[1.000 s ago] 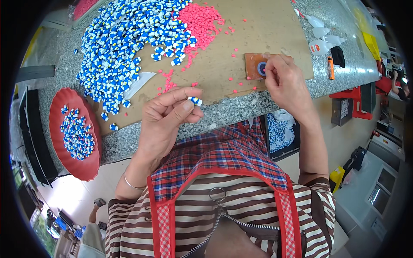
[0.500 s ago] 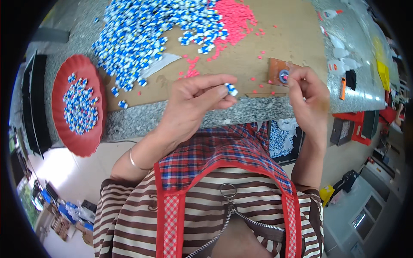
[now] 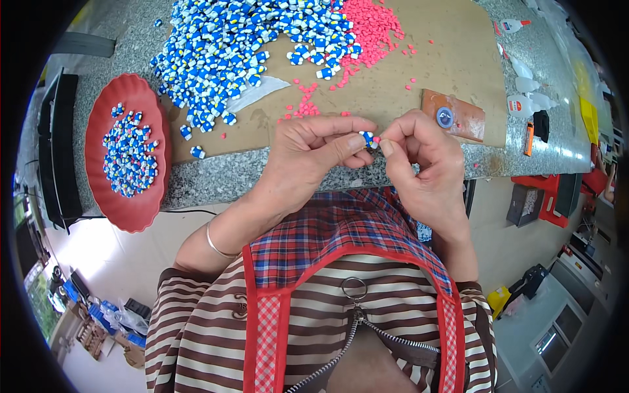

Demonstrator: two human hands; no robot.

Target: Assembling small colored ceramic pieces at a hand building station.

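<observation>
Above the table (image 3: 419, 171) edge, the left hand (image 3: 313, 154) and right hand (image 3: 419, 157) meet, both sets of fingers closed on one small blue-and-white piece (image 3: 369, 139), pinched between their touching fingertips.

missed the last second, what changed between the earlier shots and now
The left hand, pinching a small blue and white piece, moved right from the table edge. The right hand left the brown block and came left to meet it; now the fingers of both hands pinch the piece, with a pink bit at the right fingertips. The blue and white pile, pink pile and red tray stayed put.
</observation>
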